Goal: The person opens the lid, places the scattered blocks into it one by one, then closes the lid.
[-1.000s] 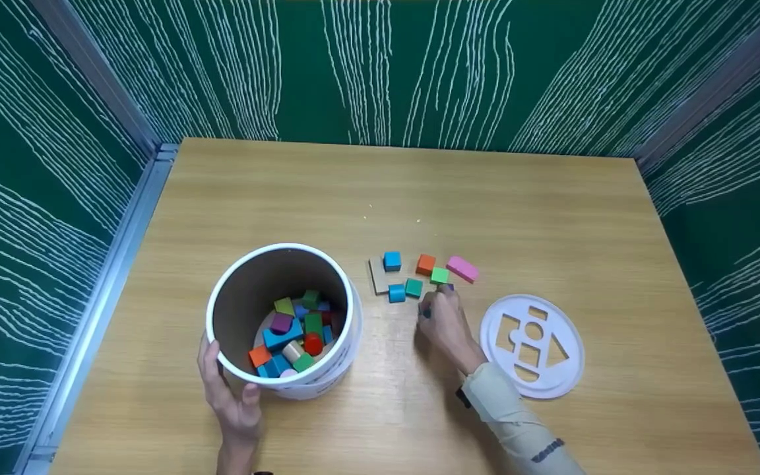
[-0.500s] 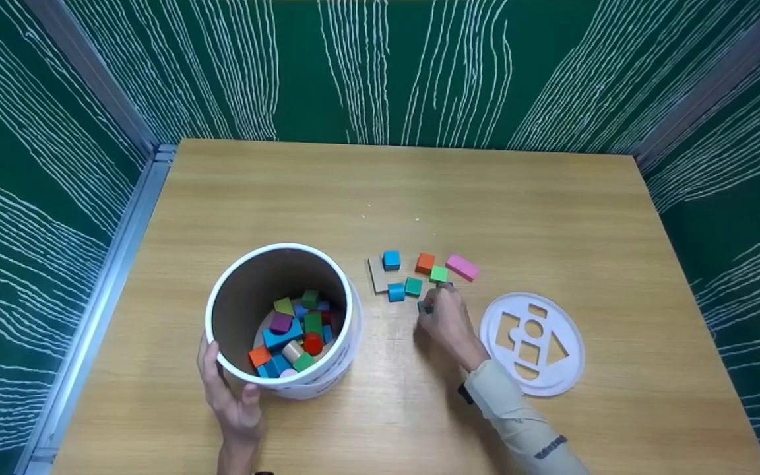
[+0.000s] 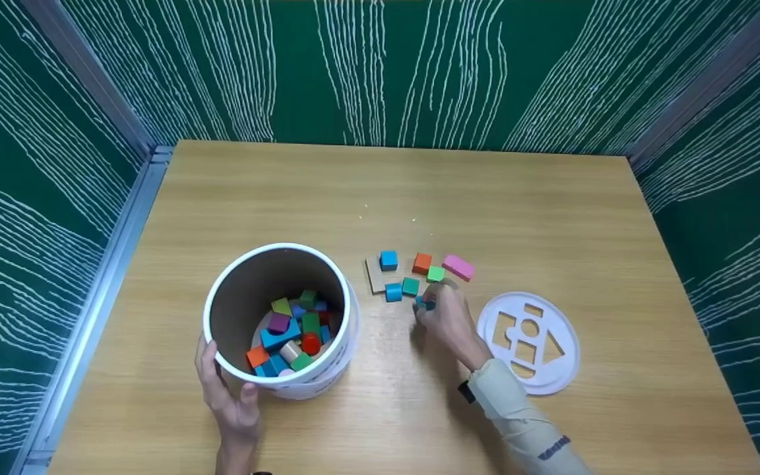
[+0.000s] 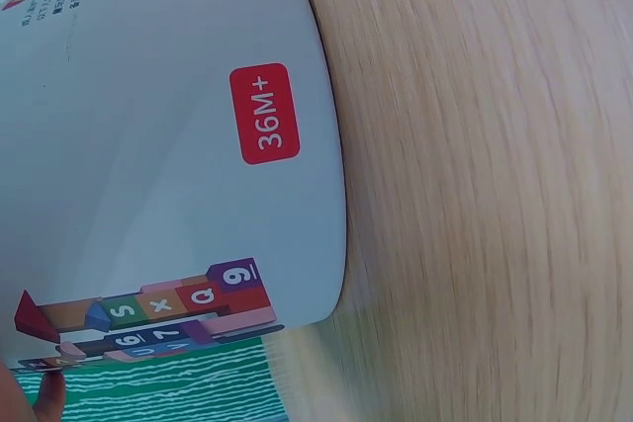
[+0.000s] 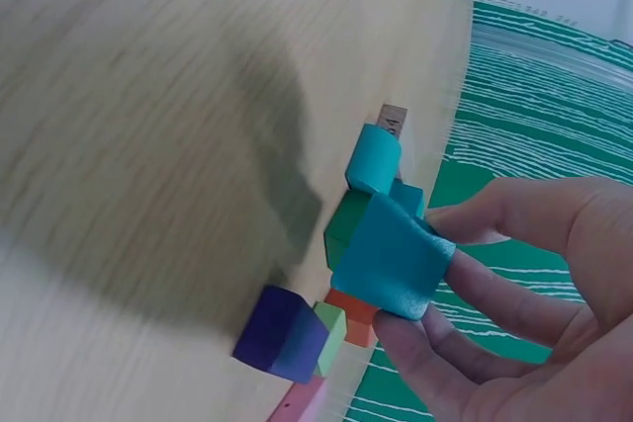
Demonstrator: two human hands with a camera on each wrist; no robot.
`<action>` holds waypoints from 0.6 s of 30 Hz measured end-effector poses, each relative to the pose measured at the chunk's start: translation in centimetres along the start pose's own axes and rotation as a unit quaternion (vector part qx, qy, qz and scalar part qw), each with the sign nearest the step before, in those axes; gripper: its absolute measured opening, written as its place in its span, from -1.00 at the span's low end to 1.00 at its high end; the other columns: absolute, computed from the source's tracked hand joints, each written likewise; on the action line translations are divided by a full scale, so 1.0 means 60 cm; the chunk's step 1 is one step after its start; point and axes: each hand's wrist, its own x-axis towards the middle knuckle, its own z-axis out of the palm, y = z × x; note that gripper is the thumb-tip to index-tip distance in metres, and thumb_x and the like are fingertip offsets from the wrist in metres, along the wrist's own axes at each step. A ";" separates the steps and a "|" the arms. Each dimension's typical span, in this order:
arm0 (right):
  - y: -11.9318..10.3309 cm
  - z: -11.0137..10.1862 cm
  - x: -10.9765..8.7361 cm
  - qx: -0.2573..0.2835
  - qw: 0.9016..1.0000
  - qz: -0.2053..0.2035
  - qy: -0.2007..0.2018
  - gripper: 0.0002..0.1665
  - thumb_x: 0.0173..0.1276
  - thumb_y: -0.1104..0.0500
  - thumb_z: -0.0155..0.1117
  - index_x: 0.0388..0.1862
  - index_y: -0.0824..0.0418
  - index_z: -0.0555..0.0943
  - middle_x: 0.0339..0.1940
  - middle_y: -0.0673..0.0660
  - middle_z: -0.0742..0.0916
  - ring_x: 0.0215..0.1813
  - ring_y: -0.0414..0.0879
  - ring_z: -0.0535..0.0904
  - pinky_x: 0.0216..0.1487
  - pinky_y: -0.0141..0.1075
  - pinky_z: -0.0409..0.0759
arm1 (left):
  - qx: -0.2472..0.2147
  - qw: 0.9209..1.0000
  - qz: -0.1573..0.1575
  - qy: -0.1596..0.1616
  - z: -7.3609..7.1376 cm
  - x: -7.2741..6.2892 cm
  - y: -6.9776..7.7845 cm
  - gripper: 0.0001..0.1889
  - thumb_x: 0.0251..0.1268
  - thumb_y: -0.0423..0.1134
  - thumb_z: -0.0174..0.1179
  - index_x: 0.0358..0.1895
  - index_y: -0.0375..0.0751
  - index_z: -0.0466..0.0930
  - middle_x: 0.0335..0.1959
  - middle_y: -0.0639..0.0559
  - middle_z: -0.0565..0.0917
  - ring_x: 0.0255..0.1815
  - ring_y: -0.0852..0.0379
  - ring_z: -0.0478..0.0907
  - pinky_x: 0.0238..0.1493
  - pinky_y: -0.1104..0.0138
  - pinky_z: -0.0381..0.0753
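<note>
Teal notched block point(image 5: 391, 262): likely light, stiff wood; right hand point(image 3: 447, 320) aptly pinches its sides.
White cylindrical bucket point(image 4: 188, 165): left hand point(image 3: 231, 404) relaxed against it, toward worktop's point(image 3: 584, 224) left edge.

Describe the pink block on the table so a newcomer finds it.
Find the white bucket on the table. To its right lie loose blocks, the pink block rightmost among them. It alone there is pink, and longer than the light green block beside it.

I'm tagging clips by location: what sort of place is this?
Probably a small enclosed work booth: a wooden table has green walls with white wavy lines on three sides, and metal posts stand at the far corners.
</note>
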 end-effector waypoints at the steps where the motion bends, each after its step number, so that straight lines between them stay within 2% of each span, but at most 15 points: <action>1: -0.001 -0.002 0.000 0.004 1.000 0.003 -0.001 -0.89 0.02 0.38 0.39 -0.42 0.35 0.67 -0.30 0.17 0.60 -0.21 -0.02 0.53 -0.16 -0.18 0.60 | 0.000 1.000 -0.002 -0.001 0.000 0.000 0.000 -0.17 0.26 0.21 0.05 0.23 -0.55 0.18 0.35 -0.33 0.22 0.34 -0.08 0.19 0.33 0.30 0.22; 8: -0.012 -0.016 -0.004 0.026 1.000 0.007 -0.006 -0.84 0.07 0.34 0.39 -0.33 0.36 0.66 -0.17 0.21 0.60 -0.14 0.01 0.53 -0.12 -0.16 0.60 | 0.004 1.000 -0.008 -0.003 -0.001 -0.001 0.001 -0.21 0.27 0.17 0.06 0.25 -0.52 0.18 0.37 -0.32 0.20 0.36 -0.07 0.18 0.34 0.29 0.20; 14: -0.022 -0.028 -0.006 0.028 0.999 -0.014 0.009 -0.83 0.05 0.37 0.37 -0.32 0.37 0.66 -0.21 0.20 0.64 -0.15 0.03 0.54 -0.09 -0.14 0.61 | 0.002 1.000 -0.008 -0.005 0.001 -0.001 0.000 -0.20 0.27 0.17 0.06 0.25 -0.53 0.18 0.36 -0.32 0.21 0.36 -0.08 0.17 0.35 0.28 0.19; 18: -0.026 -0.031 -0.008 0.030 0.998 -0.044 0.034 -0.84 -0.02 0.42 0.37 -0.38 0.38 0.67 -0.27 0.21 0.64 -0.19 0.04 0.54 -0.09 -0.11 0.61 | -0.001 1.000 -0.012 -0.005 0.000 -0.002 0.002 -0.22 0.26 0.14 0.07 0.25 -0.52 0.18 0.37 -0.30 0.21 0.36 -0.07 0.16 0.35 0.29 0.20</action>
